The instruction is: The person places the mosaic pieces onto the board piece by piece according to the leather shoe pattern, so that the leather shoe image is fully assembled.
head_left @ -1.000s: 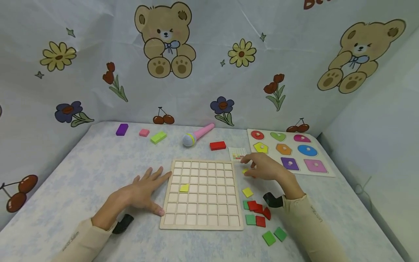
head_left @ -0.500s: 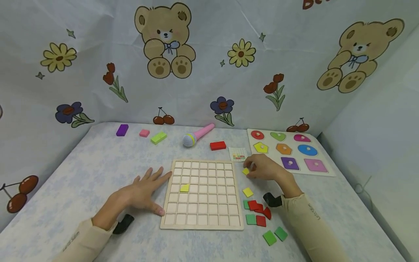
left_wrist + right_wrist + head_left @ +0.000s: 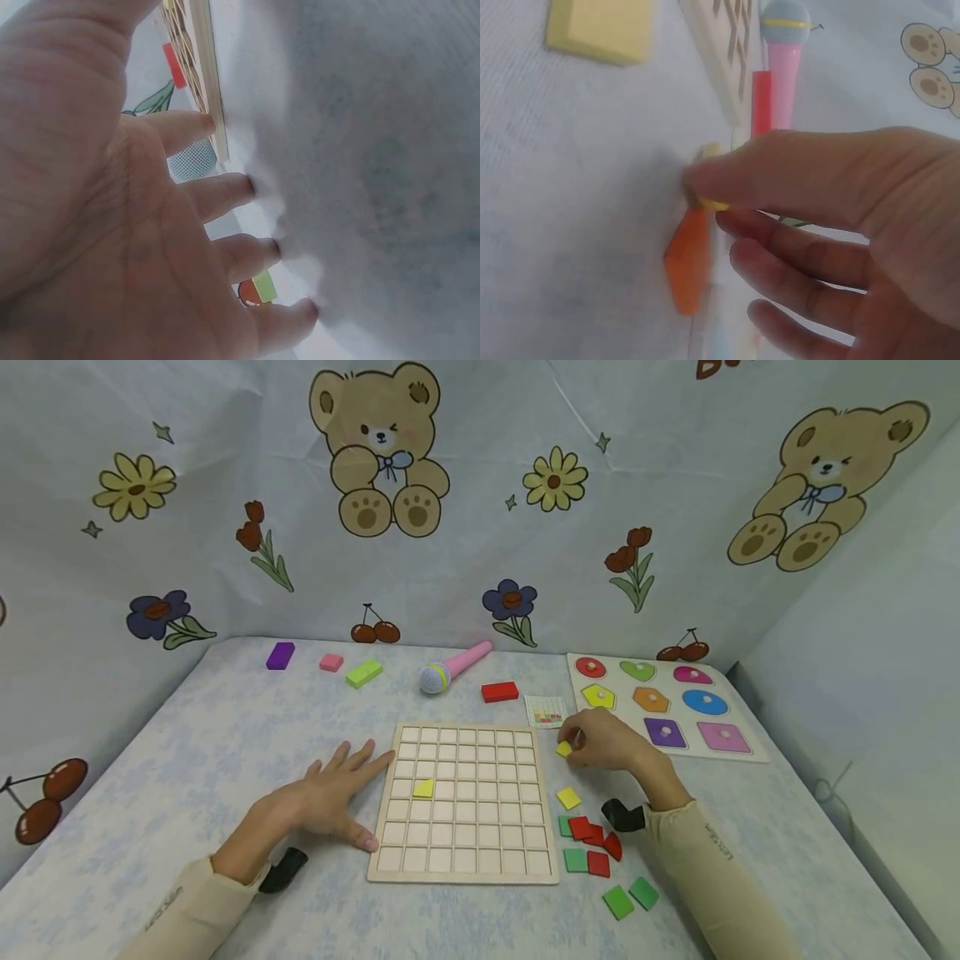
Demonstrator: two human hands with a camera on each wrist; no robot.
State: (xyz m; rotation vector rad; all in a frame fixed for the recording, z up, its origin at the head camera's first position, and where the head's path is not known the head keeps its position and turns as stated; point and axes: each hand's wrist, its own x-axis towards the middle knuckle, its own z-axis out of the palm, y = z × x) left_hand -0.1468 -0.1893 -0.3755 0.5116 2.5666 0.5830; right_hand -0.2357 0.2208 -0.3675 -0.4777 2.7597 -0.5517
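Note:
My left hand (image 3: 318, 802) lies spread on the table, with its thumb and index fingertip at the left edge of a wooden grid board (image 3: 465, 885). In the left wrist view those straight fingers reach the board's rim (image 3: 210, 82). One yellow tile (image 3: 423, 788) sits in a cell toward the board's left side. Right of the board, my right hand (image 3: 607, 742) pinches a small yellow tile (image 3: 564, 749) between thumb and fingers, close over the table. An orange piece (image 3: 686, 262) shows beside the pinching fingertips in the right wrist view; the hand hides it from the head view.
Another yellow tile (image 3: 568, 798), several red tiles (image 3: 598, 864) and green tiles (image 3: 618, 902) lie right of the board. Behind are a small pattern card (image 3: 546, 712), a red block (image 3: 499, 692), a pink toy microphone (image 3: 453, 668) and a shape puzzle (image 3: 622, 718).
The right hand's fingers have drawn in around the yellow tile and now pinch it, with the hand barely shifting. The left hand and the board stay put.

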